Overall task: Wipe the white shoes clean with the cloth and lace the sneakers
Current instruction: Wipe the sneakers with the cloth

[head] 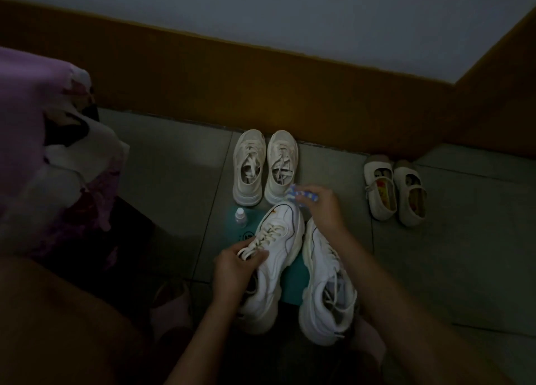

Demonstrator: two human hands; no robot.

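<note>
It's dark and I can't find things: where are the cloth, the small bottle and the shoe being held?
cloth [301, 195], head view, on its blue patterned fold.
small bottle [240, 217], head view, on its body.
held white shoe [282, 230], head view, on its toe side.

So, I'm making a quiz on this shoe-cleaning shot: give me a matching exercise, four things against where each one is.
1. small clear plastic bottle
2. blue patterned cloth
3. beige strap flats
4. cream lace-up sneakers

A. held in the right hand
B. far right on the floor
C. by the wall, straight ahead
D. standing left of the white sneaker's toe

Pairs: 1-D, 2-A, 3-B, 4-C
</note>
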